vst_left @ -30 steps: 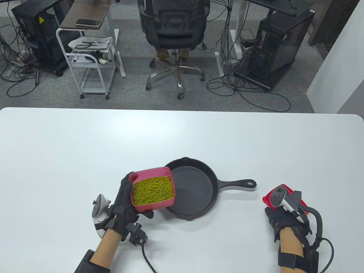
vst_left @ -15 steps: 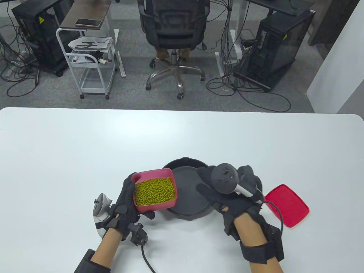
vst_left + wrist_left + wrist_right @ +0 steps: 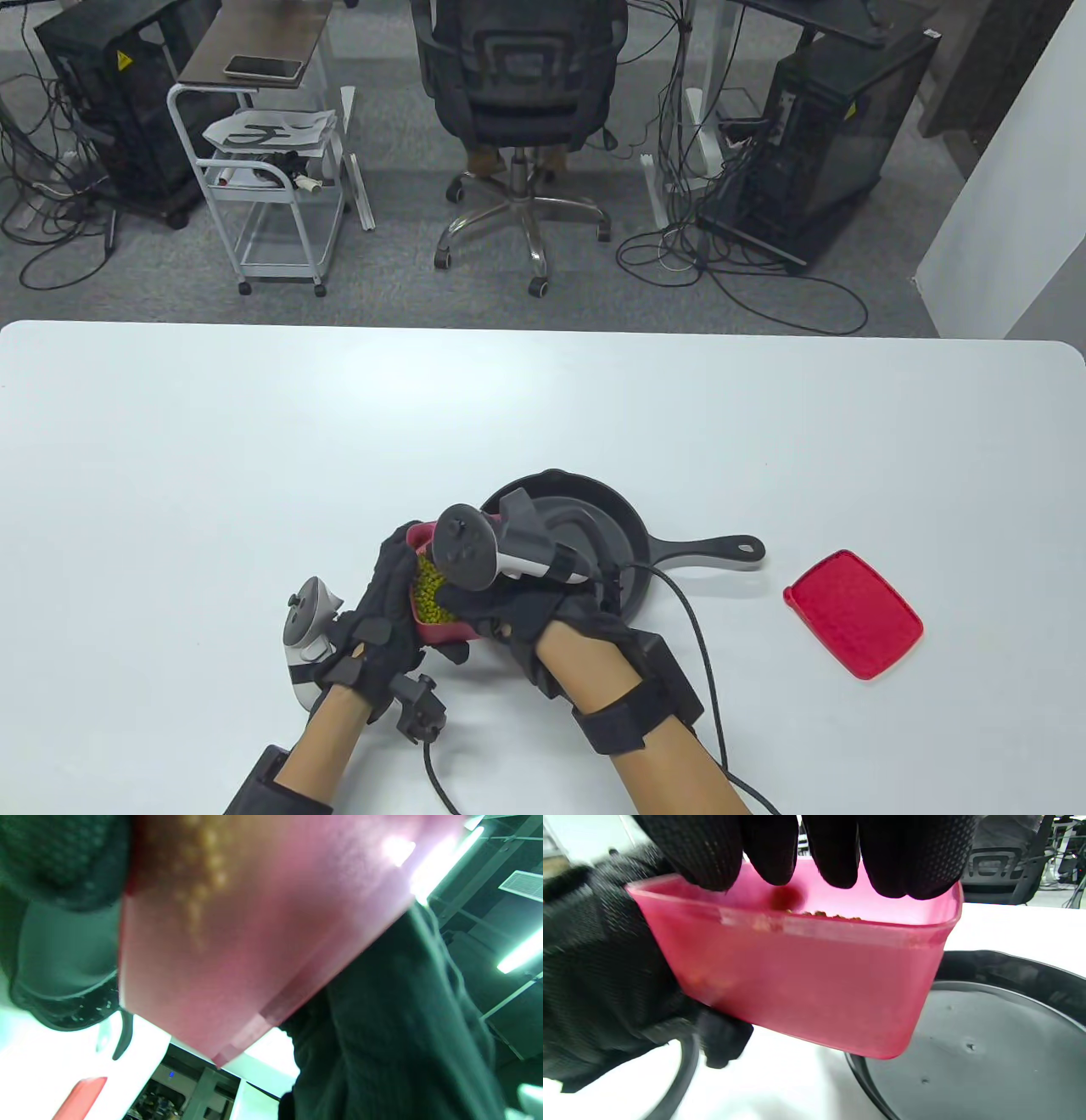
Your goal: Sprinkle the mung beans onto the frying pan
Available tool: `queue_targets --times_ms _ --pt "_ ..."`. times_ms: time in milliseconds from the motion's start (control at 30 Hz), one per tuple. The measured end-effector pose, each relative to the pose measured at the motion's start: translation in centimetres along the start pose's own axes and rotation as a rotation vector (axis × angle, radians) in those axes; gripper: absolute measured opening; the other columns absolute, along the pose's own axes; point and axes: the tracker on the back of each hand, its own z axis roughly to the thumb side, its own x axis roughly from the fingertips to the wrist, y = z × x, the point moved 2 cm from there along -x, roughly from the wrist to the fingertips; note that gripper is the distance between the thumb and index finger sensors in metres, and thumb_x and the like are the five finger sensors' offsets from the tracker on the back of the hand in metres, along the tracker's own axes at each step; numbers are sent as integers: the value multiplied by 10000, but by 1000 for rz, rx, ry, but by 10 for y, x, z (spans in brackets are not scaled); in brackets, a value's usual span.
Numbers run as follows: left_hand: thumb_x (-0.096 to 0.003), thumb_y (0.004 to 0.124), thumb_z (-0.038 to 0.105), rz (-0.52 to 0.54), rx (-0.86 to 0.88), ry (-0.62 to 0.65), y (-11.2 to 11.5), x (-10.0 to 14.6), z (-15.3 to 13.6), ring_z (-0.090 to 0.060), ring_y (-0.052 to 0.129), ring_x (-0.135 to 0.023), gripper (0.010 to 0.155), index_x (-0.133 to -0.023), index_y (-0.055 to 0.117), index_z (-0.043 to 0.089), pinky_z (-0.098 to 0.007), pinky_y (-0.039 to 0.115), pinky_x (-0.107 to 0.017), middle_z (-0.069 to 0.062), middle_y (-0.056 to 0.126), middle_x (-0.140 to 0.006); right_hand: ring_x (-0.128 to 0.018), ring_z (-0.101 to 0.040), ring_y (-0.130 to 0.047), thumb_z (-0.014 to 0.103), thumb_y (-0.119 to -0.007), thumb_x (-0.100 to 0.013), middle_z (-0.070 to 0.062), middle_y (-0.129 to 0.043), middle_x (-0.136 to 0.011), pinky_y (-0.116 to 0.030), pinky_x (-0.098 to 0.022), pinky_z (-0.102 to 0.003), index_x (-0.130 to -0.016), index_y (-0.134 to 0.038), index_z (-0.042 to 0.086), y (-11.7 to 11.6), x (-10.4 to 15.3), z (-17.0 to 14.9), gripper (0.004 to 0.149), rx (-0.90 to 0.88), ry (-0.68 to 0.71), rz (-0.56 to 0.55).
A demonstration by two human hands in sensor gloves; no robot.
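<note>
My left hand [image 3: 386, 594] grips a pink container [image 3: 434, 626] of green mung beans [image 3: 428, 590] and holds it at the near-left rim of the black frying pan [image 3: 607, 518]. My right hand [image 3: 501, 607] is over the container and hides most of it. In the right wrist view its fingers [image 3: 840, 866] hang over the container's [image 3: 806, 984] opening with the tips at the level of the rim. They grip nothing that I can see. The pan floor [image 3: 988, 1052] is bare. The left wrist view shows only the container's underside [image 3: 254, 921].
The container's red lid [image 3: 853, 613] lies on the white table [image 3: 254, 441] to the right of the pan handle [image 3: 721, 548]. Glove cables trail toward the table's front edge. An office chair and carts stand beyond the far edge.
My right hand left the red lid on the table at the right, crossed over the pan to the left and now sits over the container. My left hand kept holding the container nearly still.
</note>
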Motion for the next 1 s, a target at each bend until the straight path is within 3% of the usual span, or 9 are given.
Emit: queue_targets --times_ms 167,467,733,1000 --pt "-539 586 746 -2 52 -3 0 -2 -3 -455 898 -706 808 -1131 239 319 -464 928 -265 -215 439 -1129 -1004 -510 -590 469 -837 -532 -170 -555 -1166 -699 -646 -552 -1098 -587 254 -14 -17 0 655 -63 -46 141" --pt "-546 573 736 39 39 -15 -6 -2 -7 -458 891 -703 800 -1128 231 307 -468 926 -260 -219 428 -1128 -942 -554 -595 363 -930 -496 -237 -524 -1141 -821 -551 -470 -1093 -566 227 -23 -41 -2 712 -159 -65 240" --pt "-546 558 737 60 35 -41 -9 -4 -13 -456 887 -709 801 -1125 213 304 -465 927 -266 -220 413 -1130 -793 -475 -785 231 -940 -497 -211 -612 -1076 -894 -420 -355 -1017 -649 229 -34 -53 -3 596 -191 -103 195" --pt "-541 555 740 78 7 -35 -10 -2 -13 -457 881 -722 806 -1121 201 308 -469 927 -281 -218 404 -1132 -616 -434 -900 147 -909 -496 -141 -760 -974 -915 -277 -293 -860 -786 273 -36 -57 -2 404 -174 -52 102"
